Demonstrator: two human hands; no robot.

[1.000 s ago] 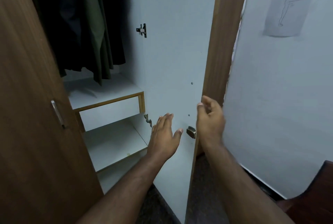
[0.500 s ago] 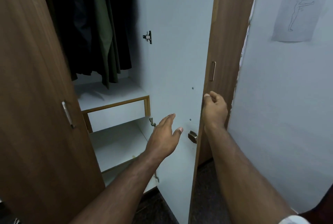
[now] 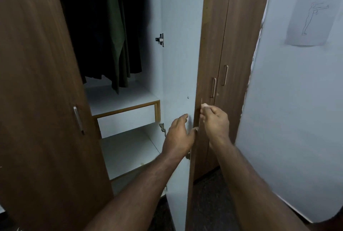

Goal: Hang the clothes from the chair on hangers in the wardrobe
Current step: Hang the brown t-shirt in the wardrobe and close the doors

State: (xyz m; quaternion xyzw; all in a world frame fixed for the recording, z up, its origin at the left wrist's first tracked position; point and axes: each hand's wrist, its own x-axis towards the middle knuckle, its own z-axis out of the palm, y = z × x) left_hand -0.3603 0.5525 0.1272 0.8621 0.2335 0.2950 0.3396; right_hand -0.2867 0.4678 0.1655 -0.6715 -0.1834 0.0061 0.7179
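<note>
The right hand point(image 3: 214, 121) is pinching the open wardrobe door point(image 3: 178, 63) at its outer edge — fingers curled. The left hand point(image 3: 178, 136) is lying flat on the door's white inner face, holding nothing — the shelf point(image 3: 128, 149) beside it.

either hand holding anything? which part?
Right hand grips the open wardrobe door by its free vertical edge, around mid-height. Left hand rests open against the door's white inner face, gripping nothing.

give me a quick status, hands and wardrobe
Left hand open, flat on the white inner face of the wardrobe door. Right hand grips the door's edge. Dark clothes hang inside. Nothing blocking.
</note>
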